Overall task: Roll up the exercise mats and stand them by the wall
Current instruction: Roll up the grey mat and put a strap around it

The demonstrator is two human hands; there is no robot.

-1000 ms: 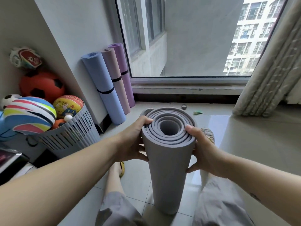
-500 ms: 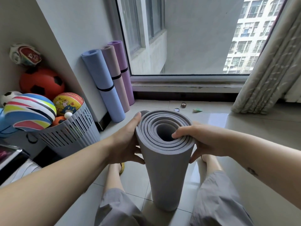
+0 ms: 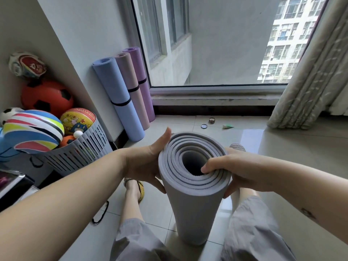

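A rolled grey mat (image 3: 194, 206) stands upright on the tiled floor between my knees. My left hand (image 3: 145, 164) wraps the roll's upper left side, thumb up along its rim. My right hand (image 3: 231, 170) grips the top right edge, with fingertips hooked over the inner layers into the hollow core and the thumb on the outside. Three rolled mats lean against the wall by the window: a blue mat (image 3: 118, 98), a pink mat (image 3: 131, 87) and a purple mat (image 3: 141, 80), each bound with a black strap.
A grey slatted basket (image 3: 79, 153) full of balls stands at the left by the wall. Small items (image 3: 211, 120) lie on the floor near the window sill. A curtain (image 3: 308, 76) hangs at the right. A black cord (image 3: 101, 213) lies by my left leg.
My right hand moved from the roll's outer side to its top, fingers now hooked into the inner layers. The roll tilted slightly toward me and the view shifted down.
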